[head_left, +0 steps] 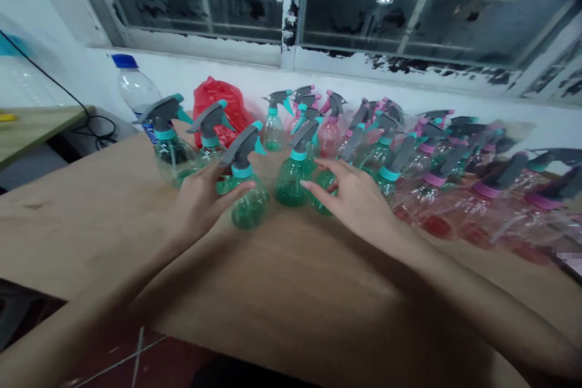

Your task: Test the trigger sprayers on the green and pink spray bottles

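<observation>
One teal-collared green spray bottle (248,213) stands toward eleven o'clock; our left hand (202,197) curves around it, grip unclear to us; our right hand (354,194) spreads its fingers near one; pink-collared bottles (479,207) toward two show red bottoms.

Two bare hands, two bare forearms. Left forearm (109,297) sat at 8 o'clock, bare from wrist to frame edge; right forearm (473,291) at 4 o'clock, same. Both slim, tapering smoothly to narrow wrists. Left hand (197,200) was just below 9 o'clock, right hand (357,197) just past 3; slender fingers on both, some detail lost to blur. Right thumbnail (305,183) showed at the tip. Dark patch (250,374) near 6 o'clock, bottom edge: couldn't tell if clothing.
</observation>
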Available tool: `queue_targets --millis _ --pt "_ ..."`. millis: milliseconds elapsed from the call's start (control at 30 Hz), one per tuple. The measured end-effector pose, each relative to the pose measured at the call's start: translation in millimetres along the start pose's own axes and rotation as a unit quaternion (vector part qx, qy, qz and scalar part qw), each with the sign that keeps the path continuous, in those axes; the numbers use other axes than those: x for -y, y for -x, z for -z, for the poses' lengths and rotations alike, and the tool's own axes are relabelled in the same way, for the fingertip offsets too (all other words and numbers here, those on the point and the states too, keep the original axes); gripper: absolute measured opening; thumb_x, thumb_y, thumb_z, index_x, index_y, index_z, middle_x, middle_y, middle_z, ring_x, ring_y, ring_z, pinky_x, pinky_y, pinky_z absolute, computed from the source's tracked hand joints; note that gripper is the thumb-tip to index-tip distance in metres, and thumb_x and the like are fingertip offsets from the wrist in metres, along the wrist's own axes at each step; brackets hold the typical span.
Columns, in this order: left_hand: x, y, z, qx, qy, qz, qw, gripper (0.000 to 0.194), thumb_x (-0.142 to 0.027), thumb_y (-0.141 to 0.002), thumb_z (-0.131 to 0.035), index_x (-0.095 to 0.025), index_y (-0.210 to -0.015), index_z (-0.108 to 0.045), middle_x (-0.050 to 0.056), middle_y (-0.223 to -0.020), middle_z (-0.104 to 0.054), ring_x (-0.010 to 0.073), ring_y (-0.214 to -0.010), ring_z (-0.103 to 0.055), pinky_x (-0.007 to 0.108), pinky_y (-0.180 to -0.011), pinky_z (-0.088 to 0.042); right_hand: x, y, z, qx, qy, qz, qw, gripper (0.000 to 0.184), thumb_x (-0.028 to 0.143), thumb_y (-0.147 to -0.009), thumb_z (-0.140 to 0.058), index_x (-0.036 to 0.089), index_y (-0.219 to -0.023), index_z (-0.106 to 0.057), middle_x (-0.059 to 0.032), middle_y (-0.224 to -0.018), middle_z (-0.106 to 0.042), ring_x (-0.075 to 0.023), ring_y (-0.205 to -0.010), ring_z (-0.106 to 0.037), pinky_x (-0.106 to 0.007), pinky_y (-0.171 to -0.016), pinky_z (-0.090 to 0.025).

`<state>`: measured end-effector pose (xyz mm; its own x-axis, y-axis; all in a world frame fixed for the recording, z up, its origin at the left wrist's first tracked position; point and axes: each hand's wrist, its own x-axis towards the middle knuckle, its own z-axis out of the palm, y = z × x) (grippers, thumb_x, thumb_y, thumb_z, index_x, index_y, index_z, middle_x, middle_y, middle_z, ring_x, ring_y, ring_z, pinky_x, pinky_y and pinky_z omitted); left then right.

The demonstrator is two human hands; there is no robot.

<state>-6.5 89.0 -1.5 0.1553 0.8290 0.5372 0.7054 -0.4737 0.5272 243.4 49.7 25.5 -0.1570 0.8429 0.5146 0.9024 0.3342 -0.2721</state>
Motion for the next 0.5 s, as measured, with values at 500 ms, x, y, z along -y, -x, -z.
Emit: queue_targets --millis 500 --pt "6.2 -35.8 -17.1 0.005 -0.113 -0.092 0.989 0.039 -0.050 -0.085 -0.048 -0.014 -0.100 -0.054 0.009 -0.090 -0.065 0.0226 -0.080 -0.063 0.033 -0.069 -0.049 17.8 -24.1 -23.9 0.034 -0.029 -0.102 0.994 0.082 0.053 -0.078 -0.051 0.006 -0.140 -0.026 -0.0177 -0.099 -0.063 -0.0318 -0.086 -0.061 -0.044 -0.069 -0.048"
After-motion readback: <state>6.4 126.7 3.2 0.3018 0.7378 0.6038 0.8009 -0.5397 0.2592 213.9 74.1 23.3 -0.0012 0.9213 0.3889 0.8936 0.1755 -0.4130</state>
